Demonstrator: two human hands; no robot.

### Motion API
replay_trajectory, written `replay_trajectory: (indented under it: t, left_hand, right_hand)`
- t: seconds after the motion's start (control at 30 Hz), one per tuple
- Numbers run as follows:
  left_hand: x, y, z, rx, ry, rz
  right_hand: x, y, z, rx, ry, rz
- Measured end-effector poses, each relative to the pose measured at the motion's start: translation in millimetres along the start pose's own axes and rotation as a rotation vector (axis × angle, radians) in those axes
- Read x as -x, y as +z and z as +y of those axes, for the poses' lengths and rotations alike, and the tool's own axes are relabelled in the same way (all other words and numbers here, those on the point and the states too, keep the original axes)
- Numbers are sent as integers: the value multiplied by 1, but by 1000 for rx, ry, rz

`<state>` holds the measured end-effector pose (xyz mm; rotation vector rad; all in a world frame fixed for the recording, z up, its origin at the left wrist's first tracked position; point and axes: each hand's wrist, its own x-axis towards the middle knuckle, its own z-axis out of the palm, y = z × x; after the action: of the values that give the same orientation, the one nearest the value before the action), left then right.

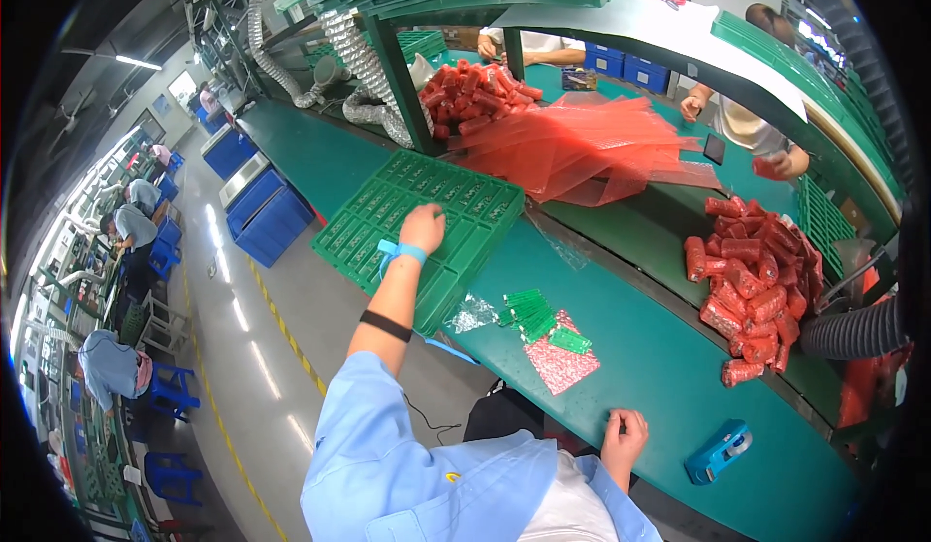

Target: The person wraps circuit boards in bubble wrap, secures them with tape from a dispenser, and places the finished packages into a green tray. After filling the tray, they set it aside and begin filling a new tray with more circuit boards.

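Note:
My left hand (424, 229), with a light blue wrist strap (401, 250), is over a green plastic tray (456, 251) whose slots hold rows of small parts. Its fingers are curled down, and what they hold, if anything, is hidden. My right hand (624, 435) rests loosely closed by the near edge of the green bench (640, 367), with nothing visible in it. Between my hands, several small green circuit boards (529, 311) lie in a loose group, one (570, 339) on a sheet of red bubble wrap (562, 366). Clear crumpled plastic (471, 313) lies beside them.
A blue tape dispenser (718, 451) stands right of my right hand. Red-wrapped bundles (752, 290) are heaped at the right, with more (475, 94) behind. Red bubble wrap sheets (582, 144) cover the bench middle. A co-worker's hand (774, 165) holds a red bundle across the bench.

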<state>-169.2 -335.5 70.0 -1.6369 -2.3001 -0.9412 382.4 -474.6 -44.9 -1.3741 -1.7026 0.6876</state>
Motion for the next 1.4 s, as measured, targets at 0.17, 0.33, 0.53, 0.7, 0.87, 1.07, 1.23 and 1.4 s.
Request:
replay_trajectory:
  t: [0.17,0.33,0.53,0.7,0.87,1.07,1.23,1.4]
  left_hand:
    - [1,14,-33,-293,-236,-168]
    - [4,11,-20,-153,-209,71]
    - [7,29,-2,-116,-74,-60]
    - [13,30,21,-205,-52,-131]
    - [13,25,20,-177,-55,-9]
    - [32,8,119,130,139,-56]
    - [79,38,166,179,217,-371]
    - [62,43,199,420,134,-516]
  right_hand:
    - [-3,-1,-4,5,3,18]
    - [-7,-2,2,10,-37,60]
    - [-3,1,-4,14,3,24]
    - [-8,-1,-1,-16,-18,37]
    - [-15,1,7,-27,-17,37]
    - [-24,0,14,-14,-44,56]
    - [-29,2,12,-16,-41,43]
    - [-30,-2,12,-68,-30,39]
